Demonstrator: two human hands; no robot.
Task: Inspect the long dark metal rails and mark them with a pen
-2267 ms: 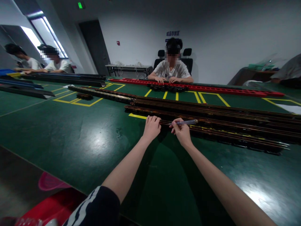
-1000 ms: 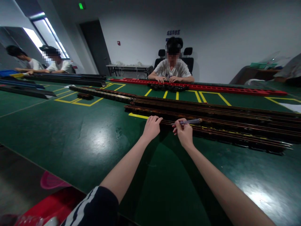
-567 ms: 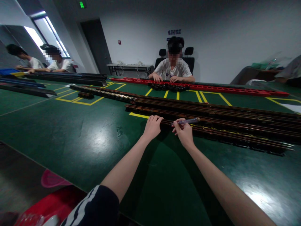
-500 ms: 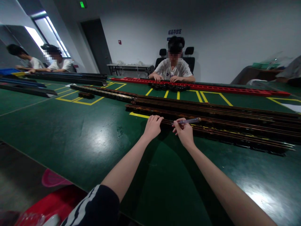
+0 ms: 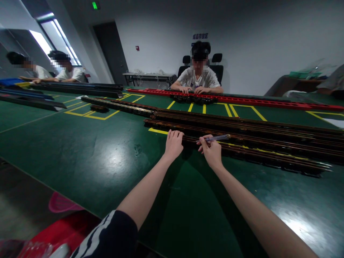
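Observation:
My left hand (image 5: 174,144) has its fingers curled over the left end of the nearest long dark strip (image 5: 268,157), which has shiny edges. What lies under the fingers is hidden. Close to its right, my right hand (image 5: 211,150) grips a slim screwdriver (image 5: 220,137) with a see-through handle. The handle's end points right, and the thin tip points left at the strip, between my hands. Whether the tip touches the strip I cannot make out. Just beyond lies a bundle of similar long dark strips (image 5: 228,122).
The green table (image 5: 129,172) carries yellow tape lines. Across it a person (image 5: 197,77) handles a red rail (image 5: 268,101) with dark parts beside it. Black rails (image 5: 80,87) lie at the far left, near two more people. A pink basket (image 5: 61,203) is below the table edge.
My left hand and the nearest strip have shifted slightly left. The right hand stays almost in place with the screwdriver.

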